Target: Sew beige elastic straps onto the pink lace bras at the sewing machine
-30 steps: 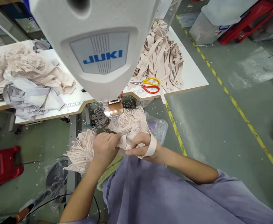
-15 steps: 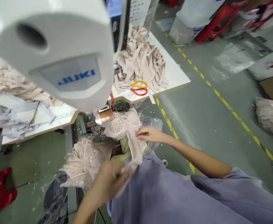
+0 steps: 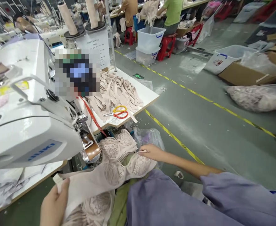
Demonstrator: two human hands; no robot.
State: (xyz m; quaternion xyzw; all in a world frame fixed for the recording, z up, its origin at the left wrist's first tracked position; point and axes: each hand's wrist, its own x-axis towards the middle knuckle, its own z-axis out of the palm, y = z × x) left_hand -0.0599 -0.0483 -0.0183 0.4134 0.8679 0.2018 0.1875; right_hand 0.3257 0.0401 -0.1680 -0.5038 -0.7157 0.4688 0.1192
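Observation:
A beige lace bra (image 3: pixel 115 172) is stretched between my two hands, below the head of a white sewing machine (image 3: pixel 31 131). At the lower left, my left hand (image 3: pixel 54 201) grips the end of its wide band, thumb on top. My right hand (image 3: pixel 152 153) pinches the upper edge near the far cup. Behind it lies another lace bra (image 3: pixel 119 143), close to the machine's sewing arm (image 3: pixel 91 149). More beige bras (image 3: pixel 96 205) are piled beneath the held band, partly hidden by it.
Scissors (image 3: pixel 120 112) with yellow and red handles lie beside a heap of beige fabric strips (image 3: pixel 119 91) on the white table (image 3: pixel 149 95). Pale pieces (image 3: pixel 3 185) lie at left. Plastic bins (image 3: pixel 149 40), red stools (image 3: pixel 166 47) and co-workers (image 3: pixel 174 12) are beyond.
My left hand has moved left and spread the bra band out sideways. My right hand now pinches the cup edge. The view has tilted up, showing more of the room.

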